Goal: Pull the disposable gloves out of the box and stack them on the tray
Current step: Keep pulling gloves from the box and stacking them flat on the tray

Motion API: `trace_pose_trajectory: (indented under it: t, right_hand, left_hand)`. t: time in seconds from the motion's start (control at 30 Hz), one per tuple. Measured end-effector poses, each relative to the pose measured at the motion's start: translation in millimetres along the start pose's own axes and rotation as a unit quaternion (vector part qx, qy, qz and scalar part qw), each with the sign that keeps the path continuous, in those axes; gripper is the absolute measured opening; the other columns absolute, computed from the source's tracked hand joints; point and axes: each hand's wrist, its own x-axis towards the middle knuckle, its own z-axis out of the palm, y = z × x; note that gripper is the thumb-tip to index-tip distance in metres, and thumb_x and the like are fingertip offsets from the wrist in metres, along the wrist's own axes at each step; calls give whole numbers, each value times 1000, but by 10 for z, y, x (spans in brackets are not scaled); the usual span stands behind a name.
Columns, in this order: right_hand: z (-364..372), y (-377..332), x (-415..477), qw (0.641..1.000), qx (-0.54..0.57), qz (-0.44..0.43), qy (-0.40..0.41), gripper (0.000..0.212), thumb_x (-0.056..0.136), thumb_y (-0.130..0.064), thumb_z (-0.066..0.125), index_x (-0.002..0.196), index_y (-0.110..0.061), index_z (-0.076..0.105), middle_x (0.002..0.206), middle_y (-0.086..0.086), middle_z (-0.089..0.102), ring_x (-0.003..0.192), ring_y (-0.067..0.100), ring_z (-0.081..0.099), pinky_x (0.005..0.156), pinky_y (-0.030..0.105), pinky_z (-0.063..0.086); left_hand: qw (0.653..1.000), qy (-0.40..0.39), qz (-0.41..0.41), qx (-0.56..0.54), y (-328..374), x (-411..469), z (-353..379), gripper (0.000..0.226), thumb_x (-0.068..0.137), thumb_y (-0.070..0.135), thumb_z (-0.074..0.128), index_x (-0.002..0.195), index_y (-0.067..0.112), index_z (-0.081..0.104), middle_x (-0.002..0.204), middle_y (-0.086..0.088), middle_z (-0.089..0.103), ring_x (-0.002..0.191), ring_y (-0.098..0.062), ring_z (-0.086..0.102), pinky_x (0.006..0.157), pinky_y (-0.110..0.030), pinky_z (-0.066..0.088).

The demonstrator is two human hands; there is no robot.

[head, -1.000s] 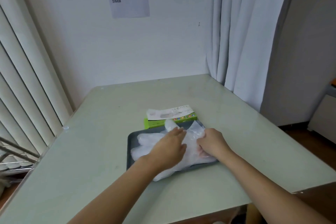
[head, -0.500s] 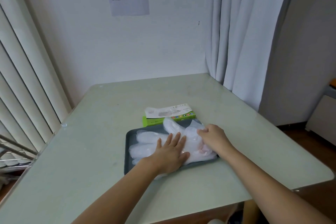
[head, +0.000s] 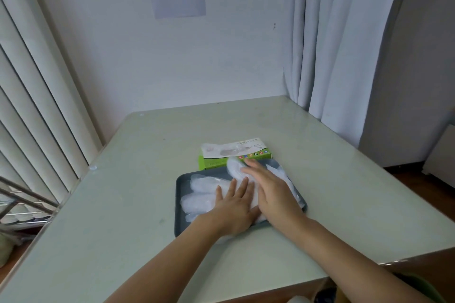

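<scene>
Left hand (head: 234, 206) lies flat on the pile, fingers straight and spread, palm pressing the gloves (head: 204, 187) down. Right hand (head: 273, 192) sits just beside it, touching it at the thumb side. It is also open, its straight fingers laid over the pile and pointing toward the upper middle of the frame. It is a little blurred, so how firmly it presses is unclear.

A moment ago the right hand was at the right-hand edge of the pile, fingers curled on the plastic. It has since let go and slid inward and upward across the top glove, while the left hand has stayed planted. I read this as smoothing the latest glove flat, so that glove counts as stacked and nothing is being held.

The gloves spread out from under both palms, mostly to the left of them, inside the dark tray (head: 178, 204) at the centre of the frame. One glove tip curls up just past the right fingertips. Directly above the tray, touching its upper rim, lies the green box (head: 214, 162), with thin plastic showing at its top opening. All of it rests on the pale bench (head: 123, 204).
</scene>
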Motion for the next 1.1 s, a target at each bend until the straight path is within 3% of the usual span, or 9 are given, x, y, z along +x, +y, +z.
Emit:
trace_pose_trajectory:
  t: [0.07,0.2,0.43,0.57,0.67,0.77,0.9,1.0,1.1]
  right_hand:
    - [13,-75,-69,999,6,-48,-19,43,91,1,37,126,-9,59,132,2,58,124,6,50,103,11,34]
    - [18,-98,-71,982,23,153,-109,38,103,-15,35,138,-21,47,128,5,61,114,15,57,96,24,43]
    - [-145,256,108,916,-194,176,-303,58,103,-38,31,153,-21,8,161,4,-3,148,20,-1,114,25,1]
    - [-201,333,134,889,-221,193,-351,80,92,-62,41,153,-30,0,160,2,-15,147,23,-14,119,37,1]
    - [-268,294,268,875,-245,189,-372,91,84,-64,54,153,-29,6,161,4,-5,148,24,-1,119,40,14]
    - [-340,215,483,851,-297,185,-391,86,76,-63,65,146,-27,30,147,2,36,131,22,41,102,35,39]
    - [-397,221,849,897,-296,128,-303,34,79,-50,66,92,-18,63,90,1,61,86,23,57,73,33,43]
    - [-398,337,1175,942,-242,100,-212,31,83,-34,68,109,-17,65,109,1,63,100,19,57,80,28,42]
    - [-277,514,1481,957,-197,89,-195,44,84,-25,70,125,-18,58,125,3,59,113,18,54,89,25,39]
  left_hand:
    - [1000,-5,10,27,14,-16,-11,67,102,41,26,153,20,-12,160,-4,-21,144,-26,-26,116,-58,-10]
    - [1000,-12,8,17,22,-20,-40,67,102,42,28,153,22,-12,160,-2,-21,145,-27,-23,115,-58,-10]
    - [1000,10,-21,-21,-58,-11,28,74,99,58,20,153,20,-14,160,3,-19,147,-21,-19,116,-52,-10]
    - [998,-8,-56,6,-263,-153,-19,91,90,73,24,152,20,-15,159,0,-22,147,-22,-19,118,-51,-9]
    - [994,-45,-81,49,-456,-257,-135,97,86,77,30,152,23,-17,159,-5,-23,147,-26,-18,118,-50,-10]
    - [988,-90,-92,80,-546,-370,-374,101,83,76,41,154,24,-9,162,-5,-10,149,-25,-5,119,-46,-8]
    - [998,-20,-64,-4,-623,-362,-757,58,89,59,54,135,25,49,138,2,52,124,-18,48,99,-26,33]
    - [981,129,-103,-101,-861,-128,-882,47,89,53,57,127,25,59,130,2,59,116,-16,54,90,-23,39]
    - [968,163,-115,-151,-1080,194,-883,42,94,43,56,131,24,56,134,1,56,120,-16,51,91,-22,35]
